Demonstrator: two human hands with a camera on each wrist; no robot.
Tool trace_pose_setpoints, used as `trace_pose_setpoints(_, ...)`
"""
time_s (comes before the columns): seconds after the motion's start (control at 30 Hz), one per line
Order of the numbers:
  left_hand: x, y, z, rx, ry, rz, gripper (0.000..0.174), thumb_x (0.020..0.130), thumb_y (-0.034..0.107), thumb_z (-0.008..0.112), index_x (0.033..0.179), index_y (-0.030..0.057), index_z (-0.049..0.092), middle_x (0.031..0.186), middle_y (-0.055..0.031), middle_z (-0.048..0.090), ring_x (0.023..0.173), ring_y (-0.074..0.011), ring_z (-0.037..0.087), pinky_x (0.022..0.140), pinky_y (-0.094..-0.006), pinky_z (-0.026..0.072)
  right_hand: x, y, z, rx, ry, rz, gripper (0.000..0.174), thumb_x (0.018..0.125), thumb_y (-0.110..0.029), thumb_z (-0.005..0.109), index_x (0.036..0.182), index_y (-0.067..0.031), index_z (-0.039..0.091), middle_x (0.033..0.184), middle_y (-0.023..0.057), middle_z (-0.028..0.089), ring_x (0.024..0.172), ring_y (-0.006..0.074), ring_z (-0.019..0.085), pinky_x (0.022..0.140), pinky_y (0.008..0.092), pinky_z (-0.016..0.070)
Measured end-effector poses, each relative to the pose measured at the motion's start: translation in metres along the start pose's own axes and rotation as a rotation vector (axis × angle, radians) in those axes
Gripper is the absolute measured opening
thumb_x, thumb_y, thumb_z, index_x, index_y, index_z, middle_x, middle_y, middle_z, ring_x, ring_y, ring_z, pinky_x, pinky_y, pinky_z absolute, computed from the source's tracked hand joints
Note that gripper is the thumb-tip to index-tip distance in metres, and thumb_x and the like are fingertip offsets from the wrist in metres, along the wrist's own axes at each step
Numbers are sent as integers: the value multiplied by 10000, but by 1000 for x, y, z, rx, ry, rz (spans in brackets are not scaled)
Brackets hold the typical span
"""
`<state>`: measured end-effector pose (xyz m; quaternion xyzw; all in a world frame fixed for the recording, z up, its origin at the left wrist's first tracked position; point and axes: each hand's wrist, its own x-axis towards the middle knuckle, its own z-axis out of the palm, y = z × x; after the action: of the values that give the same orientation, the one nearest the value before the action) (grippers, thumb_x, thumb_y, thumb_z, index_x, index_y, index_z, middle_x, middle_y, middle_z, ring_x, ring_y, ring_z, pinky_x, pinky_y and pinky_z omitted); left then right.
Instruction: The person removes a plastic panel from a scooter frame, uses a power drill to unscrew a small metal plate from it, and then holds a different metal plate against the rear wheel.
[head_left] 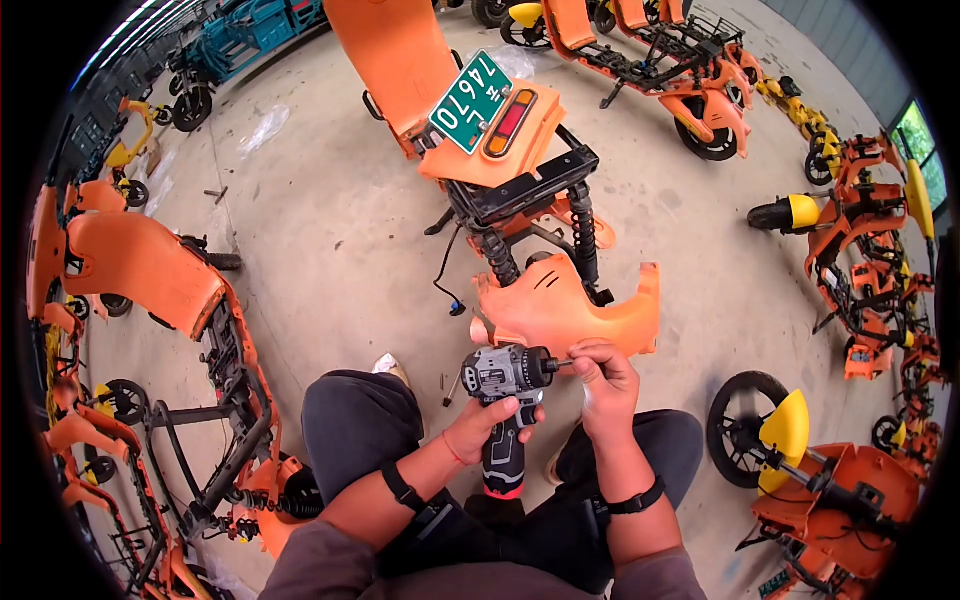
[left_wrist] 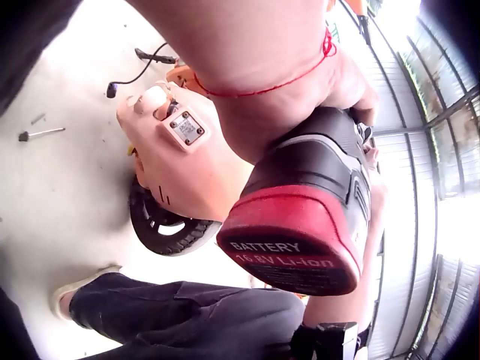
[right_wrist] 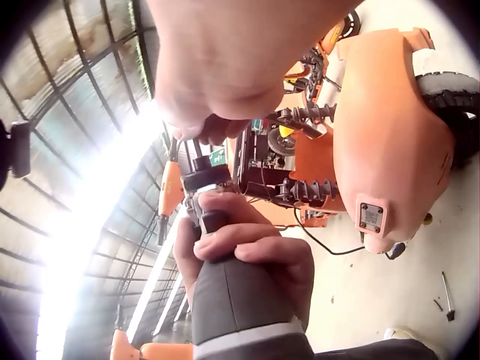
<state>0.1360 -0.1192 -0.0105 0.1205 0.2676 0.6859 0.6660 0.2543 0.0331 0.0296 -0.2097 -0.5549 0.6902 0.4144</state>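
My left hand (head_left: 488,428) grips a grey and black cordless drill (head_left: 500,372) around its handle, with the chuck pointing right. The red-bottomed battery (left_wrist: 289,232) fills the middle of the left wrist view. At the chuck, my right hand (head_left: 610,388) pinches a thin metal bit (head_left: 565,362) between thumb and fingers. Seen from the right wrist, the left fingers (right_wrist: 262,251) wrap the drill handle. Just beyond the drill stands the rear of an orange scooter, with its orange rear fender (head_left: 575,305) low over the wheel (left_wrist: 169,225).
A green licence plate (head_left: 472,102) sits on the scooter's tail above two shock absorbers (head_left: 582,235). A screwdriver (right_wrist: 447,296) lies on the concrete floor. Partly stripped orange scooters stand left (head_left: 150,265) and right (head_left: 830,500). A cable (head_left: 447,270) hangs beside the frame.
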Motion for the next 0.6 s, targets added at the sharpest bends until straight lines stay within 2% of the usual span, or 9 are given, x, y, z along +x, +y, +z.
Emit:
trace_pose_setpoints(0.07, 2, 0, 0, 28, 5, 5, 509, 912, 362, 703, 1293, 87, 508, 1017, -116, 641, 759, -188, 634, 651, -287, 548, 2, -2, -5, -109, -50, -89, 75, 936, -39, 663, 989, 14, 652, 999, 82, 633, 925, 167, 619, 843, 292, 512)
trace_pose_setpoints(0.2, 4, 4, 5, 49, 26, 21, 488, 913, 338, 696, 1281, 66, 525, 1025, -106, 650, 754, -174, 632, 664, -283, 544, 3, -5, -8, -38, -16, -69, 81, 947, -58, 655, 1000, 3, 648, 1017, 81, 636, 926, 156, 611, 836, 294, 505)
trace_pose_setpoints(0.27, 4, 7, 1, 76, 72, 65, 474, 909, 293, 688, 1285, 54, 526, 1029, -95, 654, 752, -162, 630, 682, -287, 540, 15, -2, -25, -123, 32, 44, 126, 963, -106, 646, 1045, -12, 640, 1031, 73, 640, 932, 139, 609, 829, 289, 503)
trace_pose_setpoints(0.33, 3, 19, -6, 179, 202, 165, 379, 907, 206, 678, 1238, 56, 571, 1030, -66, 661, 783, -147, 627, 706, -288, 538, 30, -16, -34, -23, 241, 7, 201, 1005, -200, 592, 1112, -32, 617, 1020, 49, 650, 884, 130, 610, 796, 271, 502)
trace_pose_setpoints(0.37, 3, 29, -8, 267, 268, 204, 342, 906, 171, 676, 1216, 55, 589, 1034, -53, 665, 805, -138, 628, 718, -285, 538, 34, -17, -48, -23, 246, 20, 201, 1005, -200, 592, 1112, -32, 617, 1020, 49, 650, 884, 130, 610, 796, 271, 502)
trace_pose_setpoints(0.43, 3, 45, -12, 451, 379, 296, 293, 895, 99, 678, 1177, 53, 614, 1038, -26, 669, 854, -120, 625, 742, -283, 534, 37, -15, -76, 118, 397, 158, 232, 1014, -237, 568, 1135, -40, 589, 1020, 61, 647, 901, 144, 613, 766, 280, 486)
trace_pose_setpoints(0.5, -2, 50, -17, 520, 428, 298, 308, 878, 85, 727, 1167, 55, 626, 1013, -8, 676, 847, -103, 614, 749, -275, 523, 32, -8, -90, 118, 390, 223, 219, 1011, -236, 568, 1113, -45, 596, 1004, 57, 648, 888, 139, 612, 753, 278, 481)
trace_pose_setpoints(0.57, -9, 46, -28, 637, 524, 176, 274, 872, 116, 758, 1118, 49, 657, 968, -5, 689, 839, -92, 618, 762, -270, 524, 26, -1, -94, 112, 375, 282, 207, 1008, -235, 568, 1092, -49, 603, 989, 54, 649, 875, 135, 610, 739, 276, 476)
trace_pose_setpoints(0.6, -12, 41, -28, 635, 524, 176, 274, 872, 116, 758, 1118, 49, 657, 968, -5, 689, 839, -92, 618, 762, -270, 524, 22, 3, -92, -14, 319, 328, 194, 1007, -226, 564, 1079, -52, 610, 979, 52, 652, 874, 130, 609, 730, 274, 472)
